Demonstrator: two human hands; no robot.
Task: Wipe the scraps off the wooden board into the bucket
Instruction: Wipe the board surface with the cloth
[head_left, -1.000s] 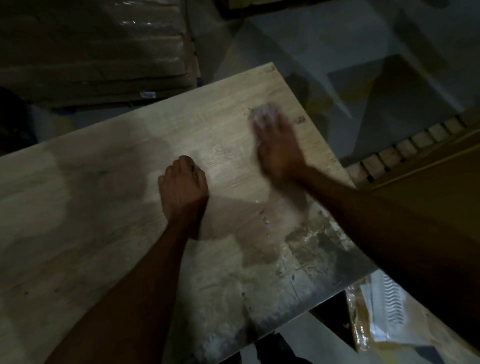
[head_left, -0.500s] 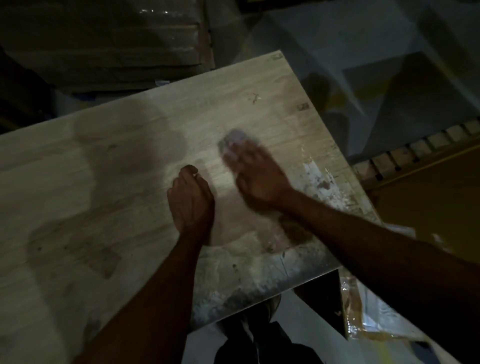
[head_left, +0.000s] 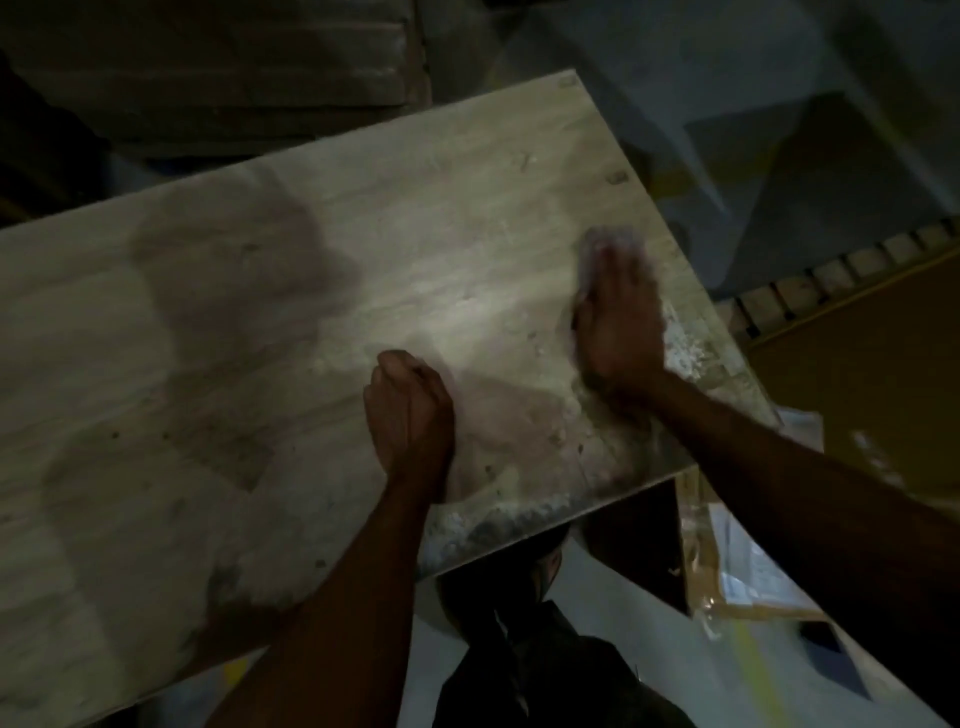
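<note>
The pale wooden board (head_left: 260, 364) fills the left and middle of the view, tilted with a corner toward me. My left hand (head_left: 408, 410) rests on the board near its near edge, fingers curled into a fist with nothing visible in it. My right hand (head_left: 618, 317) lies flat on the board close to its right edge, fingers straight and blurred, with a whitish smear at the fingertips. Whitish scraps (head_left: 685, 353) lie along the right edge beside that hand, and more scraps (head_left: 498, 519) along the near edge. A pale curved rim (head_left: 428, 608), perhaps the bucket, shows below the near edge.
Flat cardboard in plastic wrap (head_left: 737, 566) lies on the floor at the lower right. A yellow-brown panel (head_left: 857, 389) and a slatted edge (head_left: 831, 270) stand to the right. Stacked dark boards (head_left: 208, 78) sit behind. The scene is dim.
My right hand has swept from the middle of the board out to its right edge. My left fist has stayed in place on the board.
</note>
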